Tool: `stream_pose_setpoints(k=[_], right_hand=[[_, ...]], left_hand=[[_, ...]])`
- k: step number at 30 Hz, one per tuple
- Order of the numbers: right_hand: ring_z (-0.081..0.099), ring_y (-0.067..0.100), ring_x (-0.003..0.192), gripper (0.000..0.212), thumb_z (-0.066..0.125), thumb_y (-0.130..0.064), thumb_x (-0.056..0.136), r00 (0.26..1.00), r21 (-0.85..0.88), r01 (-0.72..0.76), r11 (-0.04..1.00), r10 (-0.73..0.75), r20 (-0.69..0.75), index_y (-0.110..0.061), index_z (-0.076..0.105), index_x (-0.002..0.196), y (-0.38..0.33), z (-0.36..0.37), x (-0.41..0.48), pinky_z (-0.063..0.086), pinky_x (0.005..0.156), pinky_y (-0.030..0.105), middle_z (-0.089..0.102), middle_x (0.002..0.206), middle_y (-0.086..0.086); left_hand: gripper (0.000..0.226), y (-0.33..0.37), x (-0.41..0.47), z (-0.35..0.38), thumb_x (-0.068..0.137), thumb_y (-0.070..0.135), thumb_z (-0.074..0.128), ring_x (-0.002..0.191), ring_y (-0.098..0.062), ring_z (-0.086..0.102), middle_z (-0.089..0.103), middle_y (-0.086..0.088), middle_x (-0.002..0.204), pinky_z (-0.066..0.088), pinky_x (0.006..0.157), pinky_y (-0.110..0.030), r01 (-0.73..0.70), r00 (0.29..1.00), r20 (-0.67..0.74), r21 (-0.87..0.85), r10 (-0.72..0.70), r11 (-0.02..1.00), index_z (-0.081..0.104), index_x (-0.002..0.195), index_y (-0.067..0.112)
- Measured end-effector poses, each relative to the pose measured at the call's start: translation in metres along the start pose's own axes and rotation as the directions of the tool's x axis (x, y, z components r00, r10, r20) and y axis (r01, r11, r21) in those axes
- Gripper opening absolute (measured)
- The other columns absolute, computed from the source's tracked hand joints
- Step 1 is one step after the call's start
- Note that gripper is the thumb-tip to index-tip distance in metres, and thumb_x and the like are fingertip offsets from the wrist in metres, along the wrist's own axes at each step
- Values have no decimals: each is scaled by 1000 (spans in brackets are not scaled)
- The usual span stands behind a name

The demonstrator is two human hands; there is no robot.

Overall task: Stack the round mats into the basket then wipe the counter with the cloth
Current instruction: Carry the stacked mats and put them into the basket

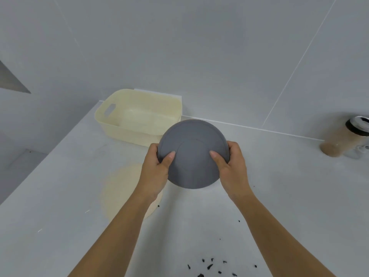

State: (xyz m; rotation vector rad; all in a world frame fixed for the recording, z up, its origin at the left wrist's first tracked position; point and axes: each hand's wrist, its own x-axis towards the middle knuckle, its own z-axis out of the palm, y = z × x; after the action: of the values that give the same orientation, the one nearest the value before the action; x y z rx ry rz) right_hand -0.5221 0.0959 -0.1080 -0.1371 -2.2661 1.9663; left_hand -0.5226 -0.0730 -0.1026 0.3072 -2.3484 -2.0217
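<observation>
A pale grey counter runs to a tiled wall, with dark crumbs scattered near its front edge and a jar of brownish grains off to the right. At the back stands the cream basket, apparently empty. The grey round mat is lifted clear of the counter, just in front of the basket's near right corner, bowed into a dome between both hands. The left hand and right hand each clamp an opposite edge, thumbs pressed on top and fingers hidden under it. A beige round mat lies flat on the counter beneath the left forearm. The bend suggests the grey mat is soft, light and floppy, probably a grippy silicone; holding it at opposite rims looks sensible, and easing the squeeze should let it settle flat in the basket. No cloth is in view
</observation>
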Motion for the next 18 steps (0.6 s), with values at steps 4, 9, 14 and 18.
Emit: stream_pose_setpoints(k=[4,9,14,18], right_hand=[[53,-1,85,23,56,-14,89,996,-42,-50,998,54,78,-18,47,110,-10,37,-10,45,65,14,52,93,-19],[52,4,80,22,55,-17,89,976,-148,-169,974,187,116,-12,49,110,-10,87,-23,42,61,15,54,98,-4],[52,18,85,22,54,-19,89,947,-346,-270,899,314,75,-8,48,107,-2,130,-30,40,55,18,53,101,3],[52,21,88,27,55,-19,88,926,-493,-311,813,375,34,-6,48,110,6,150,-38,49,69,33,53,101,4]], left_hand=[[16,3,-7,-39,92,19,50,88,-10,50,52,10,95,40,68,-24,68,994,-85,84,-61,994,45,106,16],[21,-9,2,-91,90,16,52,96,-20,50,54,-2,107,39,68,-27,191,981,-58,164,-184,968,48,110,10],[23,-37,16,-128,87,16,54,98,-23,54,57,-5,109,44,78,-35,260,961,15,302,-277,917,50,108,9],[9,-57,22,-145,83,18,56,81,-22,55,58,-3,85,45,66,-32,234,953,46,520,-300,822,51,85,11]])
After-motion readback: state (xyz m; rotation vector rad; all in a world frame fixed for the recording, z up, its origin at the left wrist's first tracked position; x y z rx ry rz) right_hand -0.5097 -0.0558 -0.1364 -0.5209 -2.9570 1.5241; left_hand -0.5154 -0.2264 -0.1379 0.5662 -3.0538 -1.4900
